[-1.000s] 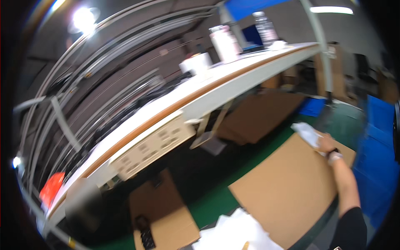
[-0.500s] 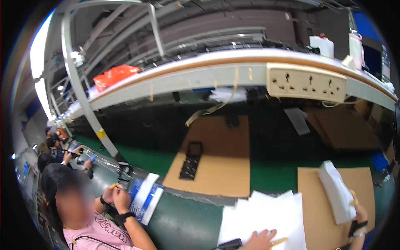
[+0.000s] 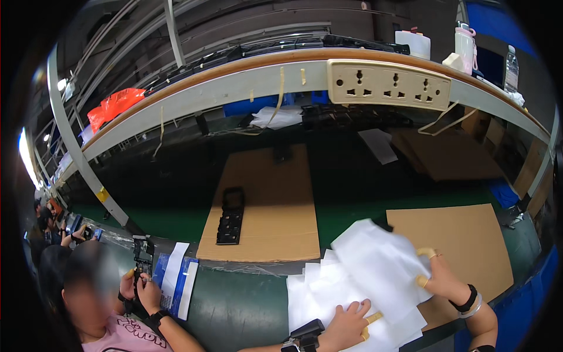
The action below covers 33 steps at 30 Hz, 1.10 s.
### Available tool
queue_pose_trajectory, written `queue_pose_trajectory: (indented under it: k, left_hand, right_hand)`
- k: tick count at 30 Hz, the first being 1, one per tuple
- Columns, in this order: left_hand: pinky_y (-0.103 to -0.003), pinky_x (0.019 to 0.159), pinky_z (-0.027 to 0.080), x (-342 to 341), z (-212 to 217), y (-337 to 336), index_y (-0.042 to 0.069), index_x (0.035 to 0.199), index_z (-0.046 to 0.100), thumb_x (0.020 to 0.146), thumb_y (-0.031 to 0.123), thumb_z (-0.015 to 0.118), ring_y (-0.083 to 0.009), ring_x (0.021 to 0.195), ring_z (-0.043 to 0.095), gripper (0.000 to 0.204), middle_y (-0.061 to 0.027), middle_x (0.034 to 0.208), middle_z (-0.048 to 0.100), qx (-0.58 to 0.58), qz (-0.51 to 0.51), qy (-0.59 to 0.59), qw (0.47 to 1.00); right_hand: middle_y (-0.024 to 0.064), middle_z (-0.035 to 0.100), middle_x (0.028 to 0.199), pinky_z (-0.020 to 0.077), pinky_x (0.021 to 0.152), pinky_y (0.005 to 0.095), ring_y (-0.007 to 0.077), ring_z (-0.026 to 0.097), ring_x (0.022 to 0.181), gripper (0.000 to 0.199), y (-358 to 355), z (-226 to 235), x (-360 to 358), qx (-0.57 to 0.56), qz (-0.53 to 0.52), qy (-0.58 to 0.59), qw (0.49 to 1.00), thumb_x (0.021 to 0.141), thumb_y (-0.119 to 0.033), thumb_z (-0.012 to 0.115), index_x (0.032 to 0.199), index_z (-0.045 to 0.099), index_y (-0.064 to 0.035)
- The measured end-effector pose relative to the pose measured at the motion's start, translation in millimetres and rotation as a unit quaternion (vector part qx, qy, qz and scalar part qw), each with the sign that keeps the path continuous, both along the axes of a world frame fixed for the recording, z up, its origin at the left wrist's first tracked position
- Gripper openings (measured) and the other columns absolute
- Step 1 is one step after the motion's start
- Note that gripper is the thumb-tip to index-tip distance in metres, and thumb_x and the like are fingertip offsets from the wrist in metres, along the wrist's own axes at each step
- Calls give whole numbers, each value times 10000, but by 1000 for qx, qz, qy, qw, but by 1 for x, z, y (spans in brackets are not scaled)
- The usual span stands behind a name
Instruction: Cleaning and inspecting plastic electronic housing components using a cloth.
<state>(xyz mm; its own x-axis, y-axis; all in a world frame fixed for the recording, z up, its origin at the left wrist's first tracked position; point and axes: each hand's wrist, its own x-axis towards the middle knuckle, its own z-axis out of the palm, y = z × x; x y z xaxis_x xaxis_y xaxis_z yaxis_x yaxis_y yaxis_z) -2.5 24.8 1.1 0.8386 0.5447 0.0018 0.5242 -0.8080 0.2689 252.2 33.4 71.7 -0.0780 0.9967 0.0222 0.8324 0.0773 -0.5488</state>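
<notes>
Right grip (image 3: 444, 280) has finger and thumb closed on the right edge of a white wrap (image 3: 375, 261), which extends leftward from it, over the fanned white sheets (image 3: 308, 296) on the desk (image 3: 240, 296). Left grip (image 3: 347, 327), fingers loosely parted, rests on the sheets below the wrap. Cardboard (image 3: 469, 243) lies beyond the right grip.

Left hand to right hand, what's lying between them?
White sheets, overlapping, lie between the left hand and the right hand; the head view shows it.
</notes>
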Motion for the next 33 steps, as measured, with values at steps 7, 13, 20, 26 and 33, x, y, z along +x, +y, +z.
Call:
queue_pose_trajectory:
  k: [7, 13, 20, 26, 33]
  left_hand:
    - [-355, 597, 365, -5, 6, 2, 8, 754, 646, 659, 257, 638, -245, 938, 423, 266, -148, 1209, 380, -9, -17, -7, 1000]
    - [-365, 617, 368, -3, -5, -2, 43, 782, 659, 671, 248, 626, -245, 948, 424, 235, -127, 1188, 418, 36, 25, -51, 998]
    - [-401, 650, 389, -4, -4, 4, 53, 802, 652, 704, 278, 586, -256, 986, 434, 254, -105, 1181, 432, -16, -11, -19, 1000]
    - [-413, 684, 418, -16, 2, 6, 5, 812, 627, 751, 254, 576, -308, 922, 475, 262, -171, 1038, 518, -74, 23, -23, 997]
    - [-388, 743, 449, -65, 55, -6, -57, 872, 527, 845, 250, 505, -332, 834, 547, 309, -184, 811, 560, -175, 74, -50, 981]
  right_hand:
    - [223, 413, 1124, 384, 888, 413, 389, 428, 1019, 633, 2, 7, 40, 300, -213, -111, 923, 593, -104, 638, 1173, 405, 0]
    - [227, 412, 1143, 415, 845, 428, 385, 455, 997, 641, -30, -6, -26, 254, -3, -178, 951, 513, -183, 755, 1120, 562, -112]
    - [194, 407, 1240, 402, 888, 378, 286, 479, 1019, 797, -55, -19, -38, 17, 107, 25, 994, 667, -208, 745, 1339, 325, -115]
    - [146, 556, 1079, 424, 846, 304, 203, 540, 960, 619, -67, -50, -53, -104, 70, 451, 884, 840, -194, 594, 1341, 256, -57]
    - [217, 396, 1270, 281, 985, 436, 366, 355, 1189, 561, -82, -49, -76, -40, 219, 33, 974, 795, -246, 584, 1311, 403, -119]
